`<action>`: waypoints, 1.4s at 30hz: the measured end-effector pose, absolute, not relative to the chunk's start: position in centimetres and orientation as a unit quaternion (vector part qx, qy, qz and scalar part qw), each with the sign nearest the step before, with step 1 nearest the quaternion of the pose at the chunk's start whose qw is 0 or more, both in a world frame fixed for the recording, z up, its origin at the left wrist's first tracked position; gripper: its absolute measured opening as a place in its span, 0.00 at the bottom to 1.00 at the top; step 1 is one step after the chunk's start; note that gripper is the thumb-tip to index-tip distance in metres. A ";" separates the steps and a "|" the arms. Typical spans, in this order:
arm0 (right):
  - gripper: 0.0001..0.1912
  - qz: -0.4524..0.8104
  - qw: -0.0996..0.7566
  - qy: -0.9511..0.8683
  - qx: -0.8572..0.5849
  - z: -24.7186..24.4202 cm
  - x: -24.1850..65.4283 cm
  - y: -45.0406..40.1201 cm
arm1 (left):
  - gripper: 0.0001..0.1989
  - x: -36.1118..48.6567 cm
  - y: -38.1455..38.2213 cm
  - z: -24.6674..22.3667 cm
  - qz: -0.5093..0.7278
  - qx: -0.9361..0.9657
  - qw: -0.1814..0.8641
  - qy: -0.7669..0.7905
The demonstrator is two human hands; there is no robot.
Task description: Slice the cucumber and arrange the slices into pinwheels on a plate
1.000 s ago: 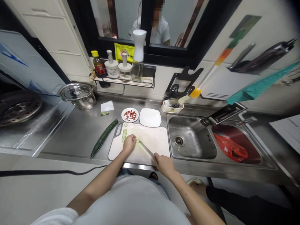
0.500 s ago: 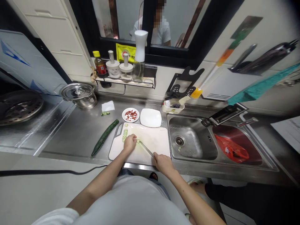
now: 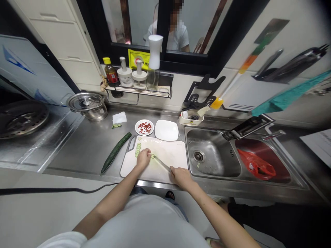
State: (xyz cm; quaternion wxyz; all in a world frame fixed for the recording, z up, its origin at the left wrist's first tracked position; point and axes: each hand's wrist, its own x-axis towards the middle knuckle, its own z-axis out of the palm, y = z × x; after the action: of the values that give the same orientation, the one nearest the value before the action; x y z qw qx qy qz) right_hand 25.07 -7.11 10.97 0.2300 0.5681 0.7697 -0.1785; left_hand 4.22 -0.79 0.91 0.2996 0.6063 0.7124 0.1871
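A white cutting board [image 3: 173, 148] with a grey edge lies on the steel counter. My right hand [image 3: 181, 177] is closed around the handle of a knife [image 3: 162, 163], its blade pointing up and left across the board. At the blade's tip lies a pale green cucumber slice [image 3: 152, 156]. Just left of that slice, my left hand [image 3: 143, 158] rests on the board with its fingers drawn together; whatever they may hold is hidden. Overlapping cucumber slices [image 3: 138, 148] form a row at the board's left side. A whole dark green cucumber [image 3: 116, 152] lies left of the board.
Behind the board stand a plate of chopped red pieces [image 3: 144, 127] and a white square plate [image 3: 167, 130]. A double sink [image 3: 214, 151] lies to the right, with a red plastic bag [image 3: 256, 165] in it. A lidded pot [image 3: 89, 105] stands back left. Another person's dark-clothed leg [image 3: 279, 220] is at right.
Both hands stay almost in place, with the knife tip still at the slice. The other person's foot at the lower right has shifted. The view has tilted very slightly.
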 end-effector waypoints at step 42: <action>0.16 -0.207 0.226 0.773 0.555 10.6 24.6 -7.1 | 0.10 4.0 -0.2 0.3 0.165 0.620 0.288 0.711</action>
State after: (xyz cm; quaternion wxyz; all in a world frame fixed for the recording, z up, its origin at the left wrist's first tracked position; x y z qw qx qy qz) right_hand 24.60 -7.06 10.57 0.2260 0.5550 0.7734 -0.2068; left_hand 4.03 -0.23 0.30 0.2883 0.6202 0.7107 0.1650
